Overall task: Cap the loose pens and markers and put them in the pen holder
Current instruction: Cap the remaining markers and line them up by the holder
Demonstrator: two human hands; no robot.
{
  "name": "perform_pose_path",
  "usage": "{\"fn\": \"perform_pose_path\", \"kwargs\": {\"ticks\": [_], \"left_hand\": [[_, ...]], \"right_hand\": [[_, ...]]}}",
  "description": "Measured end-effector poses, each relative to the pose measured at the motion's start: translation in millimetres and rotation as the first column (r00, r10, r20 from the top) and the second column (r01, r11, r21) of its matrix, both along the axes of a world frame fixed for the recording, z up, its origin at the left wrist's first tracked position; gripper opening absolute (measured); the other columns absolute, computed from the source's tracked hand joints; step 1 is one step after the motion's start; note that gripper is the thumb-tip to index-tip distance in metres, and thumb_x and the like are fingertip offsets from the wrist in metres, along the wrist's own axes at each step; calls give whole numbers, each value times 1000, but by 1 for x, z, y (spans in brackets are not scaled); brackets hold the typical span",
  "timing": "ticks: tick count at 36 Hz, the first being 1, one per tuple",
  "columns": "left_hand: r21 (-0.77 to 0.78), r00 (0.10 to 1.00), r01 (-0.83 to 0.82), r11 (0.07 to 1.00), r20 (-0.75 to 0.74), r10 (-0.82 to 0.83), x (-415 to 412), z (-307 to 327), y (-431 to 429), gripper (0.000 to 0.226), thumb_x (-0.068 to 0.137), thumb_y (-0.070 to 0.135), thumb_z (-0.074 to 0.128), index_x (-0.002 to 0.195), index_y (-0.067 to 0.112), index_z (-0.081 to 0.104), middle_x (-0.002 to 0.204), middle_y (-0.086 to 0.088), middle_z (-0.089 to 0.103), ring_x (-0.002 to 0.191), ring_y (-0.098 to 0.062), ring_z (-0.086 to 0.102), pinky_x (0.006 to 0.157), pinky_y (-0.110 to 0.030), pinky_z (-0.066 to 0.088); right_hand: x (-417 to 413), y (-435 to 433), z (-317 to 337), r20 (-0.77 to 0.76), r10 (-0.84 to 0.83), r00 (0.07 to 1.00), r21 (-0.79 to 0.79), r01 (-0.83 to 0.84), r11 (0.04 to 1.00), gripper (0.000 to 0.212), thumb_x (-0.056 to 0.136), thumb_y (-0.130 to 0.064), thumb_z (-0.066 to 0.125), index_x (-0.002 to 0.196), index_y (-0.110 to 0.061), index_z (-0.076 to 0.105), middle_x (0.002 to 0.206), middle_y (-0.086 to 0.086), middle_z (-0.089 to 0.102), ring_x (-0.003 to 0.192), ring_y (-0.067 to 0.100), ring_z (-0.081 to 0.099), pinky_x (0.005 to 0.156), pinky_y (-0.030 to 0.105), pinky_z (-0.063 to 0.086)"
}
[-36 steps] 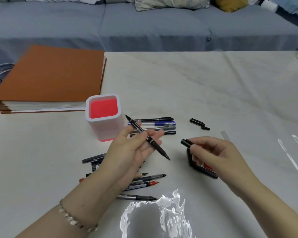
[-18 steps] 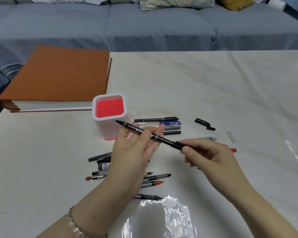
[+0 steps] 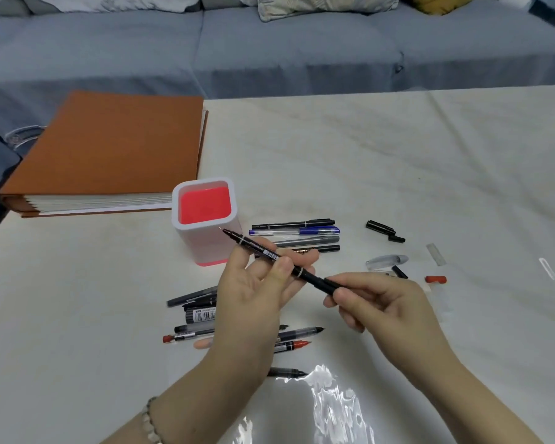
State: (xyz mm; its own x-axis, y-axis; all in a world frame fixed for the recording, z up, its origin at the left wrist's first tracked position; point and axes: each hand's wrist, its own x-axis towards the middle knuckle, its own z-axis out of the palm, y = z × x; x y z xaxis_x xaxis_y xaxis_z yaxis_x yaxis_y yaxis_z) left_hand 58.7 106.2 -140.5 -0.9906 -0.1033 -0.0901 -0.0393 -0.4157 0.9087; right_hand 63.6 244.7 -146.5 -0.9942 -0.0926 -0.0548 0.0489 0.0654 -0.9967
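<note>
An orange-covered binder [image 3: 109, 149] is lying flat at the table's [image 3: 366, 161] ten o'clock corner, its white page edges facing six o'clock. Beyond the pale table, a blue-grey sofa [image 3: 269, 49] is stretching across twelve o'clock, carrying a patterned cushion [image 3: 324, 4] and a mustard cushion [image 3: 439, 2] toward one o'clock.

Setting: a home living room. Evidence: a grey-blue fabric sofa [image 3: 269, 52] spans the whole top of the frame, carrying a patterned cushion [image 3: 324, 6] at upper centre and a mustard cushion [image 3: 439, 3] at upper right. Directly below it sits a low table [image 3: 398, 161] under a pale, glossy cover that fills the middle and bottom of the frame. At centre left, a thick orange-covered album [image 3: 109, 149] lies flat on the table. Household furnishings only; soft indoor light.
</note>
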Motion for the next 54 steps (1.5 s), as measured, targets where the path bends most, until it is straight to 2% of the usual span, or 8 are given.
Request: {"fn": "perform_pose_path", "kwargs": {"ticks": [4,8,12,27,36,41,48,54], "left_hand": [[-26,999,-45,999,9,45,-5,4,3,8,85,-3,53,89,5,53,72,-9,72,81,-22,72,67,-23,56],[77,986,-110,991,137,99,-9,5,14,8,86,-2,54,88,6,56,75,-10,72,78,-22,72,60,-18,54],[111,963,-224,968,179,202,-22,7,11,17,87,-1,54,103,-2,53,83,-12,70,76,-17,71,63,-20,56],[-89,983,-22,996,178,38,-25,5,-2,15,93,5,45,87,13,55,77,-1,69,77,-12,71,68,-21,58],[-99,980,-27,995,193,46,-24,2,-14,9,93,10,47,96,10,56,76,2,70,82,-14,71,78,-31,57],[-53,980,-58,997,187,67,-26,2,-14,14,92,7,49,105,3,52,90,-10,66,84,-18,71,74,-27,58],[59,974,-111,992,203,97,-26,2,-11,9,92,7,48,99,3,51,92,-12,69,86,-21,71,78,-31,57],[105,974,-144,984,189,123,-20,5,-8,13,92,8,47,104,3,52,103,-15,69,91,-21,70,81,-31,56]], "right_hand": [[0,6,-7,-32,-9,999,25,10,1000,18,79,-11,63,78,-25,74,58,1,66,45,4,48,48,13,40],[-1,10,-15,-463,2,886,475,247,845,18,78,-26,57,87,-22,73,62,-30,56,64,-8,56,63,-1,38],[0,26,-23,-633,77,771,568,395,722,23,84,-16,52,91,-4,70,78,-12,60,74,-2,53,78,-4,32],[-64,49,-59,-258,166,952,848,141,511,29,88,-21,47,101,-8,69,97,11,66,96,34,55,84,43,43],[-122,68,-60,-96,-116,989,967,120,226,31,90,-24,49,116,-8,58,119,16,50,114,34,38,90,39,33],[-126,69,-64,-127,-82,988,959,144,243,26,89,-24,53,106,-7,61,113,14,55,109,32,43,88,37,34],[-69,44,-23,-163,-65,984,548,145,824,19,78,-11,68,75,-28,59,72,-11,64,68,15,56,62,15,43],[-23,28,5,-93,-53,994,282,77,956,25,72,-7,73,71,-31,69,67,-3,71,65,21,65,62,18,48]]}}
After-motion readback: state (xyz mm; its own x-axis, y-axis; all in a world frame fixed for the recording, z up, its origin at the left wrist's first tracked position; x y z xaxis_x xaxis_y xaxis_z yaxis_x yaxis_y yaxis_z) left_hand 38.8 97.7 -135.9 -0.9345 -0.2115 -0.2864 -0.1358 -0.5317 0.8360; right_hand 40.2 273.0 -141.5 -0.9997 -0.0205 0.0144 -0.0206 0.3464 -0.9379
